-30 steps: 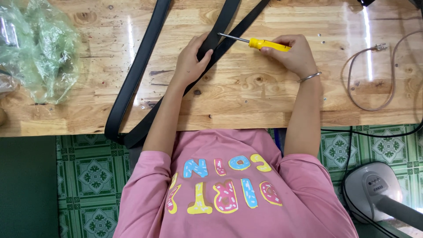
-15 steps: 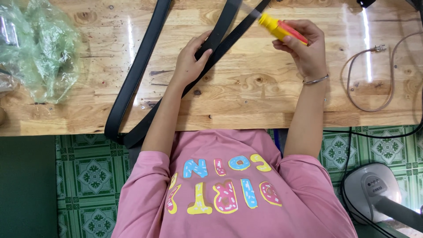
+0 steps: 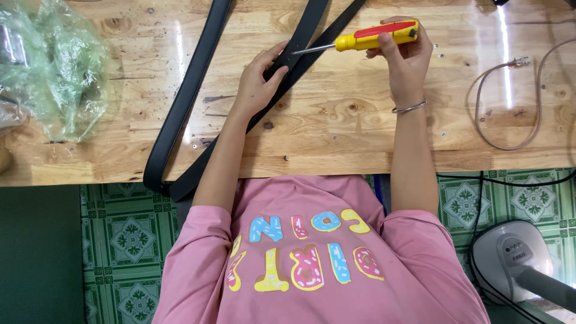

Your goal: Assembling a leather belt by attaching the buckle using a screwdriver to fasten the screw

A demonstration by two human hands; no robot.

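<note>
the black belt (image 3: 288, 72) lies looped across the wooden table (image 3: 336, 132), pinned flat under the left hand (image 3: 258, 84) with fingers spread so it can't slide. the right hand (image 3: 405, 57), just right of it, is wrapped tight around a yellow-and-red screwdriver (image 3: 375, 37), its tip angled at the strap; a crumpled plastic bag (image 3: 54, 66) sits far left.

One package in view: a crumpled clear-green plastic bag (image 3: 51, 69) lying at the far left end of the wooden worktop (image 3: 360, 132). It is loosely bunched and glossy, and its contents are too blurred to tell. A second bit of clear wrapping shows at the worktop's left edge, just below the bag. No labels, signs or screens can be made out.
</note>
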